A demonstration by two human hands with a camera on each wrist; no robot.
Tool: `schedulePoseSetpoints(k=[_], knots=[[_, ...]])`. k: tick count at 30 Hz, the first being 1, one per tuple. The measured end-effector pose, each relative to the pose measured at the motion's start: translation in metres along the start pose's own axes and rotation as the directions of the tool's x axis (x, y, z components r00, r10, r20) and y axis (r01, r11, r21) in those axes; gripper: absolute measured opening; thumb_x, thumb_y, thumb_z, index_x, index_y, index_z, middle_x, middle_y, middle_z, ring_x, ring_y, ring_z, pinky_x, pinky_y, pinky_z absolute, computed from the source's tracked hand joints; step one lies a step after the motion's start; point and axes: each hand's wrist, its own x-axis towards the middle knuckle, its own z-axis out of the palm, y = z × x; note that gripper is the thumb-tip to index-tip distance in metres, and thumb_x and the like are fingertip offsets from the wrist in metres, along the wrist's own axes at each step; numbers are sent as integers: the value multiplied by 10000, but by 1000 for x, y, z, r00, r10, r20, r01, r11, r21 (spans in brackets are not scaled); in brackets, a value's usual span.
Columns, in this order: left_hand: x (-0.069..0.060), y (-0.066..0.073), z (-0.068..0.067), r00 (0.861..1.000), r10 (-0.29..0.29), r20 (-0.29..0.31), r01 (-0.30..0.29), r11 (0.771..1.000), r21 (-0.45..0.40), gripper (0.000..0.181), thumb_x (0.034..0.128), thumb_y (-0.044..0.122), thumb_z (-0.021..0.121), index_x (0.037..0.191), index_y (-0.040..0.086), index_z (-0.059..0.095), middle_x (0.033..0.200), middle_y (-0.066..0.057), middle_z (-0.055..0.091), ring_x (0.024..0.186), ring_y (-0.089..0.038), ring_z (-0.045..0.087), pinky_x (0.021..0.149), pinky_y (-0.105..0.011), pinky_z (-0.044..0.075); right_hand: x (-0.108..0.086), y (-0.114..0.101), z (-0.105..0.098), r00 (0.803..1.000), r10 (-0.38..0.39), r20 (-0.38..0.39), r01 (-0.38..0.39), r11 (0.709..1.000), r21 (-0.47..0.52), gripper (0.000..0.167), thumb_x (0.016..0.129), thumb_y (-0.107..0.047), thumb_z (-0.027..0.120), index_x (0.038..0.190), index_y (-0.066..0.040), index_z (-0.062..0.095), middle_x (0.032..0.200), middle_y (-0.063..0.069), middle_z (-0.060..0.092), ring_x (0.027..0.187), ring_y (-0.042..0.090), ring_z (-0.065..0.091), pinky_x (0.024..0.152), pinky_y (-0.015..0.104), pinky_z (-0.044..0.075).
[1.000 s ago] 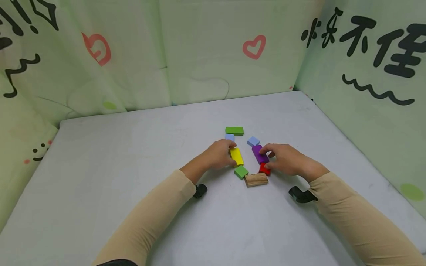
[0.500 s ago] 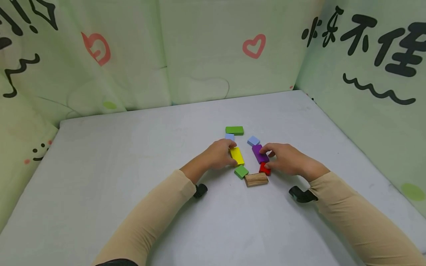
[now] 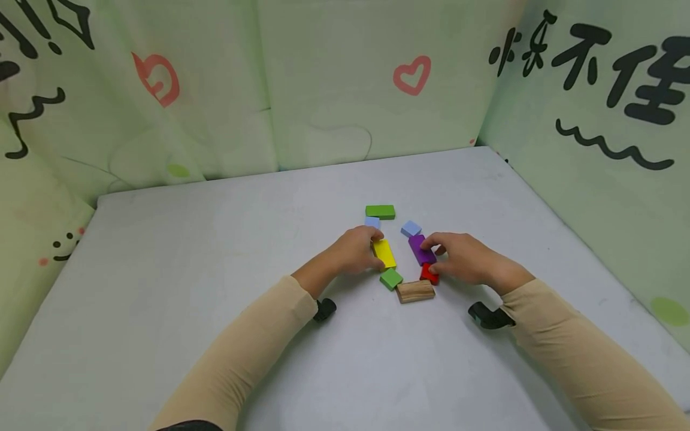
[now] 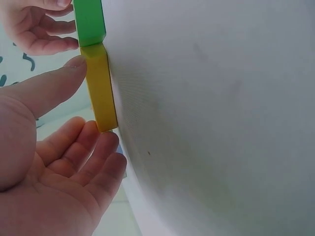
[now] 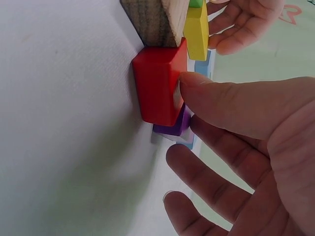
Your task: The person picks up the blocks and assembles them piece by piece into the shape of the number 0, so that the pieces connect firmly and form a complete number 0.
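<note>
Yellow oblong block is held lightly end to end by the left hand, on the left side of a loose ring of small blocks laid on a white table. Nearest the viewer, the arms are covered by a beige left sleeve and a beige right sleeve. Beyond them, a wood-grain oblong block is placed at the ring's near end, with a green block set against the yellow one's near end. On the right, a red block is touched by the thumb of the right hand, whose fingers are relaxed and parted, the index finger placed at a purple oblong block. Farther off, two light-blue blocks are seen, one left, one right, and the ring is topped by a green oblong block. Behind everything, a pale green cloth is hung. The yellow block is judged light, rigid and hardly fragile; its smooth painted faces may be slightly slippery. It is best taken by its two ends or across its long sides, as the touching green block could easily be nudged.
</note>
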Motion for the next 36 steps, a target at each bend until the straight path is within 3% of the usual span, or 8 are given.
schedulePoseSetpoints(k=[36], knots=[[0,-1,2,1000,5,-7,-5,1000,18,634,880,211,796,1434,76,520,1381,-52,558,1235,-190,503,1092,-299,367,-1,0,1,1000,-9,-3,9,1000,4,398,907,-98,728,1273,-6,599,1225,197,621,1140,392,559,954,535,478]])
